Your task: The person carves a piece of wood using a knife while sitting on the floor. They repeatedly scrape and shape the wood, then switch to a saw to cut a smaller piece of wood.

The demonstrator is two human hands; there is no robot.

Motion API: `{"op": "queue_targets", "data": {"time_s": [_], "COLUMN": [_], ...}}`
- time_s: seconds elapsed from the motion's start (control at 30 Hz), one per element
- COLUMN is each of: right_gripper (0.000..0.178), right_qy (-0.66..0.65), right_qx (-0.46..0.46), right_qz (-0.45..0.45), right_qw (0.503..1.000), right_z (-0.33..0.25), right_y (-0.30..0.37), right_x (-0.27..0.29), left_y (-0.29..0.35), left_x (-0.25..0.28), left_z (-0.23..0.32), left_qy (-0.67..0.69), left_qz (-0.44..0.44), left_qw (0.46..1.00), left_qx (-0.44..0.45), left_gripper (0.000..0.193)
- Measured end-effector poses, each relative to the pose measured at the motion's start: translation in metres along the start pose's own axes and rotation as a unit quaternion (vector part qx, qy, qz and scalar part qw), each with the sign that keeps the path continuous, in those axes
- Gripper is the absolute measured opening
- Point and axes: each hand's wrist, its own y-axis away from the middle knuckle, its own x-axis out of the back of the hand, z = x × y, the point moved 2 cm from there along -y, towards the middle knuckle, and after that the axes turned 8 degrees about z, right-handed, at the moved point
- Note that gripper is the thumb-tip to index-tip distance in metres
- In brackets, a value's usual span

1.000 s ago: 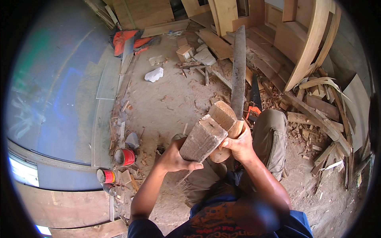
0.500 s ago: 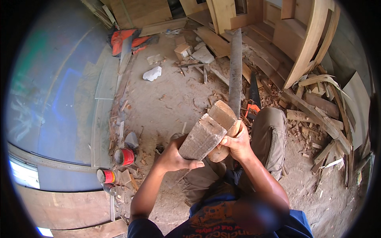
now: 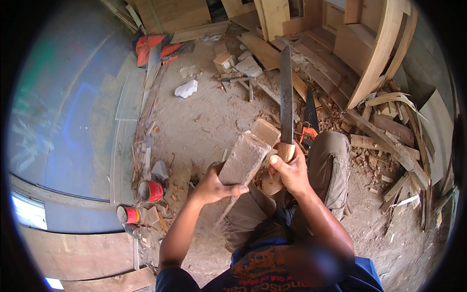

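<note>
My left hand [image 3: 214, 187] grips a rough, squared wooden block [image 3: 245, 158], its thumb lying along the near side. A second squared wooden piece [image 3: 266, 131] sits against the block's far right end; whether the two are joined, I cannot tell. Wrapped round the pale wooden handle of a machete [image 3: 286, 97] is my right hand [image 3: 291, 170], just right of the block. The long, broad blade points away from me, nearly straight ahead. Under the right hand shows a rounded wooden end [image 3: 272, 185], partly hidden, perhaps the handle's butt.
A handsaw [image 3: 310, 114] with an orange handle lies beyond my right knee. Offcuts and splintered boards [image 3: 389, 141] are heaped at right. Two red cans [image 3: 154, 191] [image 3: 129, 215] stand at left near a painted panel [image 3: 73, 121]. A white lump [image 3: 186, 89] lies on the dusty floor ahead.
The machete has turned, so its blade looks darker and its handle shows more. The block has tilted more steeply and its far end has shifted slightly left. Both hands keep their grip.
</note>
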Motion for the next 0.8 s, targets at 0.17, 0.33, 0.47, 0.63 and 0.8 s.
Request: {"op": "queue_targets", "data": {"time_s": [0.17,0.33,0.47,0.63,0.8], "right_gripper": [0.034,0.029,0.032,0.03,0.028], "right_qy": [0.181,0.233,0.283,0.344,0.489], "right_qx": [-0.002,-0.011,0.01,0.041,0.073], "right_qz": [0.101,0.068,0.065,0.025,-0.055], "right_qw": [0.978,0.97,0.957,0.938,0.867], "right_z": [-0.012,-0.019,-0.012,-0.009,-0.04], "right_y": [0.003,0.013,0.014,0.022,0.027], "right_x": [0.021,0.026,0.034,0.026,0.029], "left_y": [-0.002,0.012,0.008,0.015,0.012], "left_x": [0.033,0.072,0.071,0.086,0.076], "left_z": [-0.036,-0.089,-0.1,-0.128,-0.075], "left_qy": [-0.008,0.105,0.227,0.179,0.017], "left_qz": [0.019,0.074,0.106,0.14,0.112], "left_qw": [0.992,0.969,0.922,0.929,0.978], "left_qx": [0.125,0.21,0.293,0.291,0.173], "left_gripper": [0.067,0.076,0.083,0.079,0.075]}}
